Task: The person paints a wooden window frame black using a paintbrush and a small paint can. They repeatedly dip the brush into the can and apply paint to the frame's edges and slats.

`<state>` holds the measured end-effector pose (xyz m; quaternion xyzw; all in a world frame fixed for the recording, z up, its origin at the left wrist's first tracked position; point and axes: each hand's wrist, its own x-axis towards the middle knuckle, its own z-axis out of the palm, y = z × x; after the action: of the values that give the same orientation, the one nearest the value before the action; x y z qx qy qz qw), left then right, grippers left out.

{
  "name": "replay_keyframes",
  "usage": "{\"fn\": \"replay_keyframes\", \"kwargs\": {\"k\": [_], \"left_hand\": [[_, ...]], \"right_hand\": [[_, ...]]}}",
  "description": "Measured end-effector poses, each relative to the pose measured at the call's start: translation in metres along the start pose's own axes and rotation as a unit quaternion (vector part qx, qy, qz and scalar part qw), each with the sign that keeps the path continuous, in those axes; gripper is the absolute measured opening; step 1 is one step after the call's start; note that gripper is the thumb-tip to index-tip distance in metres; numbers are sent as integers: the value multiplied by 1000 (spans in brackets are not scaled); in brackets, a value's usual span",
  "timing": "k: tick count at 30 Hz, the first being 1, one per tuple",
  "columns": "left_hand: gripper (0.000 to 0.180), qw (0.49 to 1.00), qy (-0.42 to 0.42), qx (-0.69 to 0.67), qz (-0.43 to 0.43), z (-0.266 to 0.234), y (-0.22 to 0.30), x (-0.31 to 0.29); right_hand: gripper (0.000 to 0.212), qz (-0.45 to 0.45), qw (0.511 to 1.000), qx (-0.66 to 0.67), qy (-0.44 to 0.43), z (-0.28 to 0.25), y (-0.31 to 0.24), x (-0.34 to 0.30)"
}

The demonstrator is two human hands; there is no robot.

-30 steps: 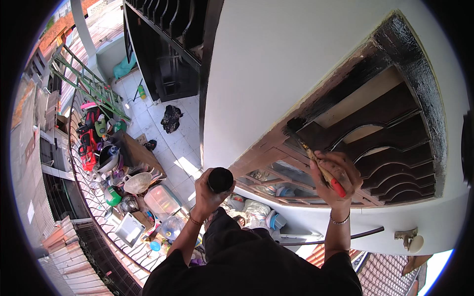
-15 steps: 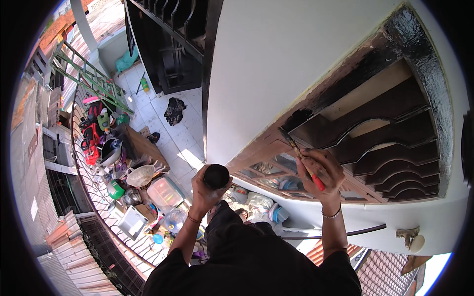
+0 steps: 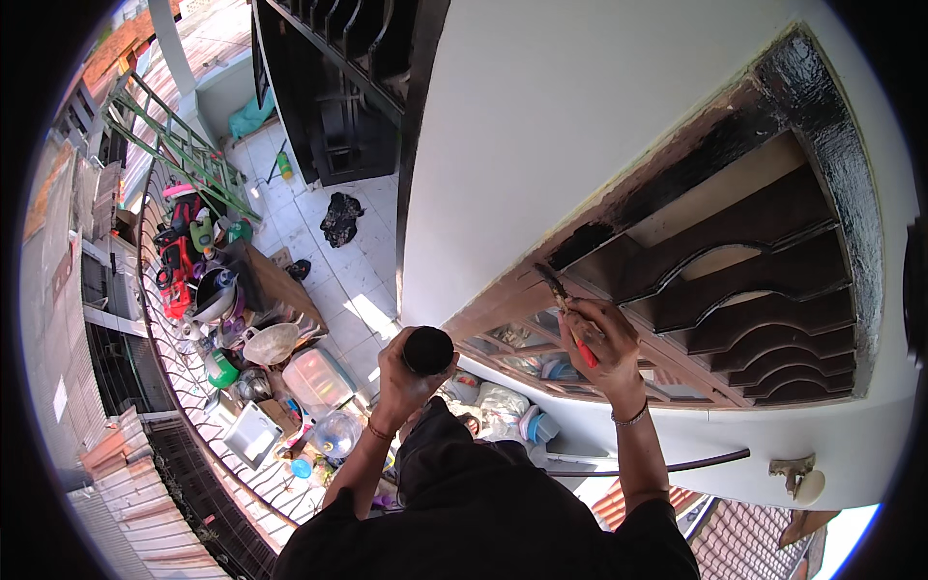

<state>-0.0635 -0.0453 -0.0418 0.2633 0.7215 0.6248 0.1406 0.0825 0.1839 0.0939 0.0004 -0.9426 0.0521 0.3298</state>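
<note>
My left hand (image 3: 398,385) is wrapped round a small round container of black paint (image 3: 427,350), held upright in front of my body. In my right hand (image 3: 607,346) is a paintbrush (image 3: 556,288) with a red handle end. The bristles are at the brown wooden frame (image 3: 503,290) of a louvred window, just beyond where the black coat ends; whether they touch it I cannot tell. Wet-looking black paint (image 3: 807,82) covers the frame's far right corner, with patchier black along its long upper side. Dark curved slats (image 3: 764,251) fill the window.
A white wall (image 3: 541,126) borders the frame. To the left, a curved metal railing (image 3: 169,387) runs beside piled household goods, a wooden cabinet (image 3: 280,285) and a green ladder (image 3: 179,145). A black plastic bag (image 3: 341,219) lies on the tiled floor. A dark rail (image 3: 677,464) crosses near my right forearm.
My right hand and the brush have moved left and slightly down along the frame. The black patch beside the brush reaches a little farther left. My left hand still holds the paint container.
</note>
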Motion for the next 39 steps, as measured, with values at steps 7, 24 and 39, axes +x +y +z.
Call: {"fn": "replay_keyframes", "kwargs": {"k": [7, 24, 39], "left_hand": [[35, 1000, 5, 6, 3, -1, -3, -2], [38, 999, -23, -35, -29, 13, 1, -2], [38, 1000, -19, 6, 12, 5, 6, 3]], "right_hand": [[24, -6, 997, -17, 71, -19, -9, 12], [26, -7, 1000, -9, -7, 14, 5, 2], [27, -61, 989, -113, 70, -30, -7, 31]]}}
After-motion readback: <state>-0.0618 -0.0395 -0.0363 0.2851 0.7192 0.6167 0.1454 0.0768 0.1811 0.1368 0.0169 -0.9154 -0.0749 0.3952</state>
